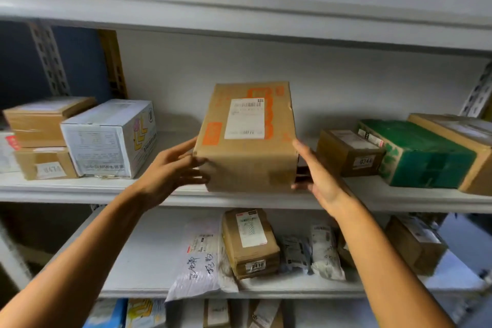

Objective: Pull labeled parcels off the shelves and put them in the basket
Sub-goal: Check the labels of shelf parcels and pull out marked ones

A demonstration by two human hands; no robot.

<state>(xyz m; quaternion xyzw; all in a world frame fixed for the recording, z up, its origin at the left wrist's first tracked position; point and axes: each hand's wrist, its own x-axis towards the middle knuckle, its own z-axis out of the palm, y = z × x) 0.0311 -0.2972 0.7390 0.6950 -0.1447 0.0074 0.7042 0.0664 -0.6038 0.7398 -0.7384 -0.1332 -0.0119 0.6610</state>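
Item 1: middle shelf (80, 189), white board. On it, from my left: 2 stacked brown cartons (42, 138), the lower one tagged; a white printed carton (109, 138) just beside them; then the tall brown parcel (247, 138) at centre, standing at the front edge, its top face tilted toward me with a white shipping label (245, 118) and orange print. To its right: a small brown box (348, 152) with a tag reading 0348, a green carton (423, 154) touching it, and a large brown carton (468, 152) at the far right.

Item 2: lower shelf (138, 255). Holds a white poly mailer (199, 258) with handwriting, a flat brown box (250, 242) tagged 0410, 2 small soft packets (311, 250) and another brown box (415, 245).

Item 3: upper shelf (186, 16). I cannot see what is on it.

Item 4: my left hand (170, 173). Arm extended up from the lower left, fingers spread and pressed against the left side of the tall brown parcel near its bottom corner.

Item 5: my right hand (319, 178). Arm extended from the lower right, palm flat against the parcel's right side, fingers straight and pointing upward. The 2 hands clamp the parcel between them.
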